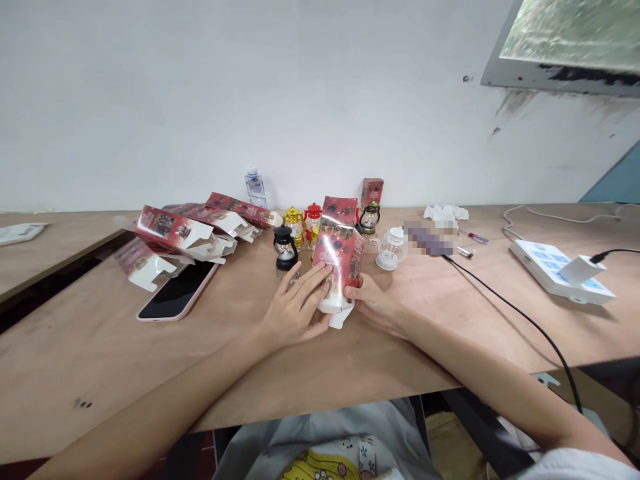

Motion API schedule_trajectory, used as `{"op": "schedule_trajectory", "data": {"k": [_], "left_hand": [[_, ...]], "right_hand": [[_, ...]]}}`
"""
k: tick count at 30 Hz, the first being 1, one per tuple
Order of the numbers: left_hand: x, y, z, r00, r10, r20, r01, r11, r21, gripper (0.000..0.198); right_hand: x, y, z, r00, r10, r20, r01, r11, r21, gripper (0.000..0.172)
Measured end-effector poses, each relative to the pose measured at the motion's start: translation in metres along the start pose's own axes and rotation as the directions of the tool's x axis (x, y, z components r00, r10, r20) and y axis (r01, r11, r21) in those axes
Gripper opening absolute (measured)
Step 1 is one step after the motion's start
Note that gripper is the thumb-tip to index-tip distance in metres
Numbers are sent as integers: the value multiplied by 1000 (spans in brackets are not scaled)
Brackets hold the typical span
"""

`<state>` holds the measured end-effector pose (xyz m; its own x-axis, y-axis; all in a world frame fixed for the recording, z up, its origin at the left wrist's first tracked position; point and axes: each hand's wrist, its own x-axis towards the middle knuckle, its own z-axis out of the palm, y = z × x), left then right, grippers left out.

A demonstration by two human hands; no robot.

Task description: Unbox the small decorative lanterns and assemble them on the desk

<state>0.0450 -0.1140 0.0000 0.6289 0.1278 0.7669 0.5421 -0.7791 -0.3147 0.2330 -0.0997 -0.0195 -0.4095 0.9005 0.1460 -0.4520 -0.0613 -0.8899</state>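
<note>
A red printed cardboard box [336, 250] stands tilted between my hands, its white end flaps showing at the near end. My left hand [300, 303] lies against the box's left side with the fingers stretched out along it. Around the lower right side of the box, my right hand [370, 300] is closed, thumb on the front. Just beyond are small lanterns: a black one [285, 248], a gold one [294, 223], a red one [313, 215], a white one [391, 250] and a dark bronze one [370, 218]. The box partly hides others.
Several flattened or open red boxes [163, 227] are piled at the left beside a phone [177, 293]. A clear bottle [255, 188] and a small red box [373, 191] stand near the wall. At the right are crumpled tissue [445, 213], a screwdriver [475, 237], a black cable [520, 317] and a power strip [557, 273].
</note>
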Motion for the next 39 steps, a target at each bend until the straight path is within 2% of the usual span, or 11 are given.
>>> {"op": "schedule_trajectory", "data": {"k": [3, 10, 19, 26, 30, 34, 39], "left_hand": [[-1, 2, 1, 999, -47, 9, 47, 998, -47, 37], [-4, 3, 6, 994, 5, 105, -6, 1000, 11, 39], [-6, 2, 6, 997, 67, 23, -66, 997, -47, 45], [-7, -9, 3, 988, 142, 67, -137, 988, -75, 42], [-7, -8, 1, 983, 181, 41, -178, 981, -73, 35], [-5, -1, 1, 957, 284, 52, -276, 953, -128, 25], [-5, 5, 2, 910, 403, 96, -384, 908, -170, 27]], "right_hand": [[0, 2, -1, 1000, 2, 14, -2, 1000, -31, 46], [0, 0, 2, 1000, 14, -7, -15, 1000, -8, 47], [-1, 4, 3, 1000, 0, -15, 0, 1000, -16, 49], [2, 1, -1, 999, 6, -34, -8, 999, -41, 44], [5, -4, -6, 994, -7, -106, 7, 1000, 0, 39], [5, -10, -10, 979, 12, -205, -17, 1000, -23, 35], [0, -13, -11, 990, 142, 2, -141, 988, -54, 31]]}}
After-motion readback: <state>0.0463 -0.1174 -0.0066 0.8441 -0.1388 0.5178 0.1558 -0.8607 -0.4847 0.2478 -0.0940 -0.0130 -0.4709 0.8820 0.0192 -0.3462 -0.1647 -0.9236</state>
